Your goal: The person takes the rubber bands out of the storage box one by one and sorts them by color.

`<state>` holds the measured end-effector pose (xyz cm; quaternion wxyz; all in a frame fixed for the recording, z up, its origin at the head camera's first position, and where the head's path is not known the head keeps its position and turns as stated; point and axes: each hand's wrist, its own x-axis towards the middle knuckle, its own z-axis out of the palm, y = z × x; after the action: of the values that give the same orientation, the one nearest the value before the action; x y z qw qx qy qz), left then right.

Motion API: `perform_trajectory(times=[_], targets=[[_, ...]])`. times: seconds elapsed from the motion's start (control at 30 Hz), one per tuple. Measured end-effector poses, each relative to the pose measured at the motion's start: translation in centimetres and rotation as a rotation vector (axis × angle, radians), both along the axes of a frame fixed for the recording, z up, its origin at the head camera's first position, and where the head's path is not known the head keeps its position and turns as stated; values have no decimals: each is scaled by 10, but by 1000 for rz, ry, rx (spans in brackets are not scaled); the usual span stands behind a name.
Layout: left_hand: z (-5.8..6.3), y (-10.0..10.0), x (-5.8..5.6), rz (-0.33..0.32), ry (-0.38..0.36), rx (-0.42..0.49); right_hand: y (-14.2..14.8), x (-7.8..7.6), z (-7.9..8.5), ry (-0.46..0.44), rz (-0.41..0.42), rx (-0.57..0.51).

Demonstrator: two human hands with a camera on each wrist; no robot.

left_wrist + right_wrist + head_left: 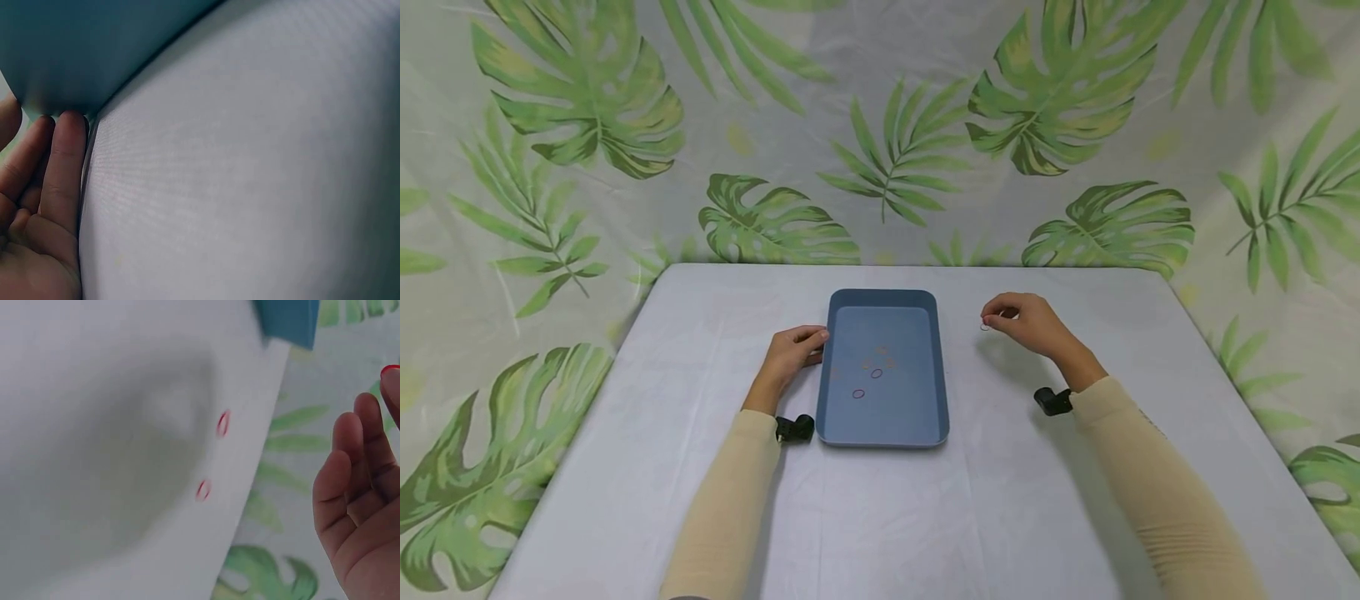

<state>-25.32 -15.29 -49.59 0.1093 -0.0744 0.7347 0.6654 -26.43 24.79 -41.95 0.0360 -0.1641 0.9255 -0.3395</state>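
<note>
My left hand point(790, 354) holds the left side of a blue-grey rectangular tray point(887, 429), its thumb at the rim. In the left wrist view the fingers point(62, 169) reach up against the tray's outer wall point(94, 50). Inside the tray lie two thin red rubber bands, one of them nearer the middle point(877, 373), and several faint orange ones point(891, 363). To the right of the tray, my right hand point(1026, 323) is raised over the table and pinches a small red rubber band point(390, 367) between thumb and fingertip.
Two red rubber bands, the upper point(223, 424) and the lower point(203, 490), lie on the white tablecloth point(1000, 500) near its edge in the right wrist view. A leaf-patterned cloth point(895, 167) hangs behind the table. Each wrist wears a black camera.
</note>
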Motion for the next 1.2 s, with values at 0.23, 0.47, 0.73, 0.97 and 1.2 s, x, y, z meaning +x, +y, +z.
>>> perform_trajectory(times=[0.23,0.47,0.73,0.97,1.2], targets=[[1,2,-2,-3,-3,-14,28,-3,-6,-50,-94,27],[-1,3,-2,4,-15,-8,53,-8,-19,-40,-154,96],[4,1,1,4,-14,-20,73,-18,-26,-9,-205,136],[1,1,1,1,-24,-12,80,-19,-34,-64,-277,165],[-1,1,0,6,-18,-4,80,-21,-44,-83,-327,161]])
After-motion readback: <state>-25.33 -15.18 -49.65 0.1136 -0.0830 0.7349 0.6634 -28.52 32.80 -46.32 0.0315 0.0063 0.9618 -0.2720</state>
